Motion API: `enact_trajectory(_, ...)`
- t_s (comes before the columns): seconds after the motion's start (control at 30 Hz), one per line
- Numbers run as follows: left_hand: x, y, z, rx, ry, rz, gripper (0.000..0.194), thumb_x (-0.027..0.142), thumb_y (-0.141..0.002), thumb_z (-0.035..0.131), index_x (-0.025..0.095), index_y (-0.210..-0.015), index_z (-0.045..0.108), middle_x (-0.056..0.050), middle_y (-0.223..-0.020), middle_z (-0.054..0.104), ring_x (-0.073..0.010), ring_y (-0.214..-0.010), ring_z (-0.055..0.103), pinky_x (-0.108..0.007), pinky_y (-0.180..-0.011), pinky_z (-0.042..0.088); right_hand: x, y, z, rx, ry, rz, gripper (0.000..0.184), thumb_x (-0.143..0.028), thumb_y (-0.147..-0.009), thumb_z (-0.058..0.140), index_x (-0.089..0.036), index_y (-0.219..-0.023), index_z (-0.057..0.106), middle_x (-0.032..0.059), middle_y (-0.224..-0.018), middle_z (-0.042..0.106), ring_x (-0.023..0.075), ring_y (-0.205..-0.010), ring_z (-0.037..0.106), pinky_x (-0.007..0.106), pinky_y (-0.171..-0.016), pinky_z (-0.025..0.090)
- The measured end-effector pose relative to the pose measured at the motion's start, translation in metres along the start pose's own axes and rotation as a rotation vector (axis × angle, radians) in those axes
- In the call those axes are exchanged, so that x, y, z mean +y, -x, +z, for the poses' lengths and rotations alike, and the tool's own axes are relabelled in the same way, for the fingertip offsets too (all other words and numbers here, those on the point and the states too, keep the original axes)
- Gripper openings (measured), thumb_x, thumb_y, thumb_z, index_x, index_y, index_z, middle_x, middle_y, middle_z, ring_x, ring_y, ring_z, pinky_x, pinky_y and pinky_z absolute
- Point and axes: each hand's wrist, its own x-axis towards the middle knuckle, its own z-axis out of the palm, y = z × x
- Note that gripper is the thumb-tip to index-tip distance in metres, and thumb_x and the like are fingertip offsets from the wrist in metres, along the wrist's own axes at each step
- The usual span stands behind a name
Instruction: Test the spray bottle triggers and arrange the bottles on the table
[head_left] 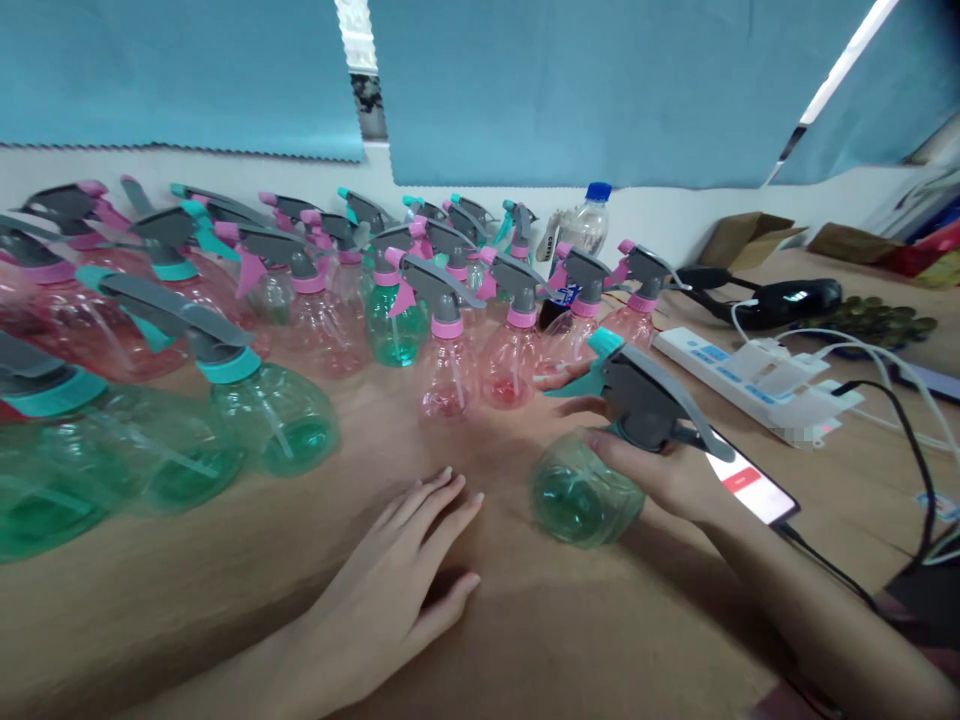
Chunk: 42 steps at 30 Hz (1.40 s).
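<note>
My right hand (671, 485) is wrapped around the neck of a spray bottle (581, 495) with a clear green body, grey trigger head and teal nozzle. The bottle leans a little, and some of my fingers are hidden behind it. Palm down on the table, my left hand (397, 565) has its fingers spread and holds nothing. A pink spray bottle (447, 375) with a pink collar and another pink spray bottle (510, 365) stand beyond my hands. To the left is a green spray bottle (281, 420) with a teal collar and a little liquid inside.
Several more pink and green spray bottles crowd the back and left. A water bottle (589, 225) with a blue cap stands behind them. On the right lie a white power strip (735, 378) with cables, a lit phone (761, 490), a black object (795, 300) and a cardboard box (742, 240).
</note>
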Motion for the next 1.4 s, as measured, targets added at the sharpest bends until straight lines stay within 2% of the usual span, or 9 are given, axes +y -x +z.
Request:
enact_trajectory(0.1,0.0000,-0.0004,0.0005,-0.008,-0.007,-0.002,0.053,0.034,-0.092,0.052,0.020,-0.140,0.037,-0.011,-0.143,0.043,-0.0292,-0.131,0.038,-0.048,-0.104,0.037,0.0000,0.0028,-0.0015,-0.062,0.002,0.055,0.029,-0.028,-0.081,0.058,-0.029,-0.110,0.061,0.0029,-0.098,0.071,0.0262,-0.097,0.066,0.050,-0.093,0.045)
enact_trajectory(0.2,0.0000,-0.0005,0.0003,-0.017,-0.009,0.001,0.053,0.033,-0.092,0.053,0.019,-0.139,0.036,-0.011,-0.143,0.043,-0.0289,-0.132,0.037,-0.049,-0.104,0.037,-0.0014,0.0042,-0.0009,-0.071,0.028,0.065,0.024,-0.027,-0.083,0.055,-0.028,-0.105,0.063,0.0026,-0.094,0.071,0.0266,-0.097,0.066,0.052,-0.095,0.044)
enact_trajectory(0.37,0.0004,-0.0005,-0.0010,-0.024,0.007,-0.012,0.053,0.034,-0.091,0.053,0.020,-0.139,0.037,-0.011,-0.142,0.043,-0.0298,-0.131,0.038,-0.049,-0.103,0.037,-0.0012,0.0049,-0.0007,-0.047,0.029,0.090,0.022,-0.032,-0.082,0.056,-0.030,-0.102,0.063,0.0021,-0.093,0.070,0.0284,-0.100,0.065,0.051,-0.091,0.047)
enact_trajectory(0.53,-0.0001,-0.0001,-0.0004,-0.024,0.022,-0.008,0.053,0.033,-0.091,0.053,0.020,-0.140,0.036,-0.011,-0.143,0.043,-0.0296,-0.133,0.036,-0.049,-0.104,0.036,0.0006,0.0028,-0.0032,-0.061,0.005,0.059,0.024,-0.029,-0.081,0.059,-0.030,-0.104,0.063,0.0014,-0.092,0.071,0.0244,-0.086,0.068,0.048,-0.090,0.048)
enact_trajectory(0.67,0.0001,0.0006,-0.0001,-0.030,0.025,-0.012,0.053,0.033,-0.092,0.053,0.021,-0.140,0.036,-0.011,-0.143,0.043,-0.0296,-0.133,0.036,-0.050,-0.105,0.035,0.0000,0.0018,-0.0035,-0.083,0.017,0.033,0.023,-0.027,-0.083,0.057,-0.030,-0.104,0.064,0.0017,-0.093,0.072,0.0250,-0.091,0.068,0.048,-0.092,0.048)
enact_trajectory(0.8,0.0008,0.0008,-0.0008,-0.030,0.022,-0.007,0.052,0.035,-0.092,0.052,0.020,-0.139,0.037,-0.011,-0.143,0.043,-0.0295,-0.133,0.036,-0.050,-0.105,0.035,-0.0007,0.0021,-0.0026,-0.080,-0.005,0.049,0.023,-0.029,-0.080,0.059,-0.029,-0.102,0.064,0.0019,-0.092,0.072,0.0249,-0.085,0.069,0.046,-0.087,0.051)
enact_trajectory(1.0,0.0007,-0.0002,-0.0008,-0.032,0.024,-0.012,0.052,0.035,-0.092,0.051,0.021,-0.140,0.036,-0.011,-0.143,0.043,-0.0292,-0.133,0.036,-0.050,-0.105,0.035,-0.0019,0.0042,-0.0032,-0.021,0.025,0.100,0.025,-0.028,-0.078,0.062,-0.027,-0.103,0.064,0.0035,-0.094,0.071,0.0261,-0.094,0.066,0.041,-0.080,0.053)
enact_trajectory(1.23,0.0011,-0.0005,-0.0011,-0.021,0.039,-0.024,0.050,0.033,-0.090,0.054,0.021,-0.137,0.040,-0.010,-0.141,0.045,-0.0298,-0.132,0.038,-0.049,-0.104,0.037,0.0038,0.0048,-0.0040,-0.074,0.020,0.087,0.019,-0.035,-0.083,0.059,-0.029,-0.100,0.062,0.0028,-0.098,0.071,0.0272,-0.100,0.066,0.047,-0.092,0.049)
enact_trajectory(1.4,0.0003,-0.0005,-0.0002,-0.044,0.022,-0.007,0.049,0.034,-0.091,0.053,0.020,-0.137,0.041,-0.010,-0.142,0.043,-0.0298,-0.133,0.036,-0.050,-0.104,0.037,0.0058,0.0034,-0.0050,-0.105,0.013,0.045,0.015,-0.034,-0.084,0.058,-0.027,-0.095,0.064,0.0021,-0.100,0.071,0.0248,-0.099,0.066,0.042,-0.092,0.049)
